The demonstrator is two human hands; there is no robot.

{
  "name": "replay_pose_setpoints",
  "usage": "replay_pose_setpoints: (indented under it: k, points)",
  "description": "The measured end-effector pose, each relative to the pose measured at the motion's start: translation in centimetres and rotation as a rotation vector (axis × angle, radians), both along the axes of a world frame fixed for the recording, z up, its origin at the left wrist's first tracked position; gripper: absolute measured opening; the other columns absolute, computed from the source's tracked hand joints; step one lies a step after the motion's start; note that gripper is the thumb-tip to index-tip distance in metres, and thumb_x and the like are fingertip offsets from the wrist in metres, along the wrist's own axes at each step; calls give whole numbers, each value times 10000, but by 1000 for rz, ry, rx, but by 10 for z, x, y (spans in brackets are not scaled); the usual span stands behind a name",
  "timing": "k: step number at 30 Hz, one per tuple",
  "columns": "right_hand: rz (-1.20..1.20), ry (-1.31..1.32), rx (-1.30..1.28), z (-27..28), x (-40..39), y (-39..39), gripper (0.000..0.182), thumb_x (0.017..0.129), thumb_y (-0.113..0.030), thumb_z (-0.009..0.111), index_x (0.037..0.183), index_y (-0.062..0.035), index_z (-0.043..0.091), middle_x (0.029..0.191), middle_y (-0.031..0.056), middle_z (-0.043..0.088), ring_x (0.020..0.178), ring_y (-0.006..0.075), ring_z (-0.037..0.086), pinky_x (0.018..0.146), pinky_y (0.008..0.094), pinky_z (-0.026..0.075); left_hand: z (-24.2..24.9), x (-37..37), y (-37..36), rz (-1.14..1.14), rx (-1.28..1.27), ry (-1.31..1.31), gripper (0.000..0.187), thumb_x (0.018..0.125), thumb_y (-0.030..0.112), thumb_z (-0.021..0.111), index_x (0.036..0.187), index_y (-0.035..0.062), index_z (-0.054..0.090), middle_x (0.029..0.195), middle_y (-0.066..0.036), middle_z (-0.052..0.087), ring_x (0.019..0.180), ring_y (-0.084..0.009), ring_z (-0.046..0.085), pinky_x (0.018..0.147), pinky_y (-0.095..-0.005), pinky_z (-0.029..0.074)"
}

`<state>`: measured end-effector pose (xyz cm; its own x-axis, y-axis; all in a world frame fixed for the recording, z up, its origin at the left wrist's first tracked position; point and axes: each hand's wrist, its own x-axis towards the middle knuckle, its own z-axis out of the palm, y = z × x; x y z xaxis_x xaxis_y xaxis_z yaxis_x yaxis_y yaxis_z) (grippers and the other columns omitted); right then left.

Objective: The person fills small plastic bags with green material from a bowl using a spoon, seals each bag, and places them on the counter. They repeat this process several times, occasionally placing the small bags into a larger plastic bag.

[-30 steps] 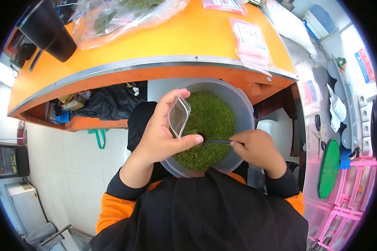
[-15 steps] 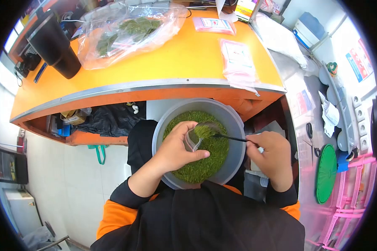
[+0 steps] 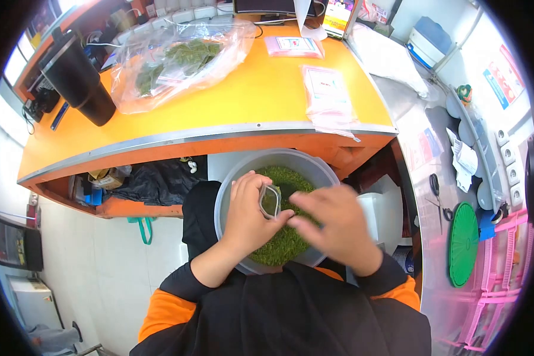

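Note:
My left hand [image 3: 247, 204] grips a small clear plastic bag [image 3: 270, 202], holding its mouth open above the tub. Some green shredded leaf shows inside the bag. Close beside it, my right hand [image 3: 332, 222] is partly smeared by motion, its thumb and fingers apart near the bag's edge. No spoon shows in that hand; a dark shape in the leaves behind the fingers is too hidden to make out. Beneath both hands, green shredded leaf [image 3: 276, 252] lies in a large grey round tub [image 3: 221, 178].
On the yellow desk [image 3: 219, 113] are a black tumbler [image 3: 80, 83], a large clear bag of leaves [image 3: 184, 65] and packs of pink-edged bags [image 3: 326, 92]. To the right lie scissors [image 3: 436, 188], a green round lid [image 3: 463, 244] and a pink rack [image 3: 498, 267].
My right hand has moved left from the tub's right side to the bag, and the spoon it held no longer shows in it. My left hand still holds the bag.

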<state>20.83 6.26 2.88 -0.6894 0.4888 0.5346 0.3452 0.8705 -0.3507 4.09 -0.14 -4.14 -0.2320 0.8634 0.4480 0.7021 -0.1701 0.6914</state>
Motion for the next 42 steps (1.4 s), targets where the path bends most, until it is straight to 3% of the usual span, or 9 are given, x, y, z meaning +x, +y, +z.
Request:
replay_pose_setpoints:
  k: [3,10,14,15,20,27,31,36,42]
  points:
    - [57,-7,-51,-23,-15,-5,158,706,-177,686,857,-136,659,747,26,589,666,218,571,630,345,426,-5,4,1,23,64,40,704,620,202,801,1181,57,402,1166,-153,496,1204,-396,404,999,-573,265]
    - [112,-80,-243,-35,-7,7,106,775,-135,627,877,-109,635,764,46,604,695,250,595,617,375,451,29,-23,1,-375,-379,-436,1040,641,239,812,1421,47,150,1101,-159,575,959,-266,588,850,-331,456]
    - [172,90,-379,-32,-9,5,140,840,-78,566,980,-67,575,808,81,601,715,264,597,650,356,470,38,-33,4,-462,-418,-361,411,761,214,726,1105,37,587,785,-111,645,717,-208,628,681,-308,494]
    - [172,134,-405,-31,-8,5,148,846,-58,552,995,-60,558,820,87,592,716,255,594,654,341,467,47,-32,3,-459,-364,-325,177,815,199,664,854,26,657,702,-113,624,648,-221,616,602,-318,477]
    - [221,275,-658,-38,6,11,179,860,10,516,1033,-35,508,860,96,554,716,202,577,665,289,450,49,-37,-1,-442,-385,-153,143,835,163,619,809,27,655,665,-130,590,623,-268,588,572,-344,454]
    - [247,3,-572,-22,-1,11,227,834,-15,499,1055,-59,475,882,164,584,789,379,579,696,411,469,36,-26,5,-564,-238,-201,135,831,159,616,829,25,633,749,-125,598,725,-297,580,622,-367,447]
    - [288,57,-686,-27,-7,10,224,813,-51,557,1027,-60,491,860,149,589,790,349,587,697,418,458,44,-27,11,-575,-319,-4,128,836,157,607,867,35,634,770,-118,598,753,-311,572,665,-379,456]
    - [-35,265,67,-3,-2,41,356,697,-90,675,1027,-41,550,979,115,571,929,325,523,818,422,405,51,-31,11,-453,-169,24,123,827,142,625,867,27,644,748,-116,619,698,-276,594,634,-341,464]
    - [-386,156,332,-18,-5,102,216,691,-88,671,900,-72,623,946,62,572,928,294,515,805,387,384,102,-66,20,19,-24,-52,189,833,212,647,883,30,655,703,-85,626,634,-152,583,597,-268,457]
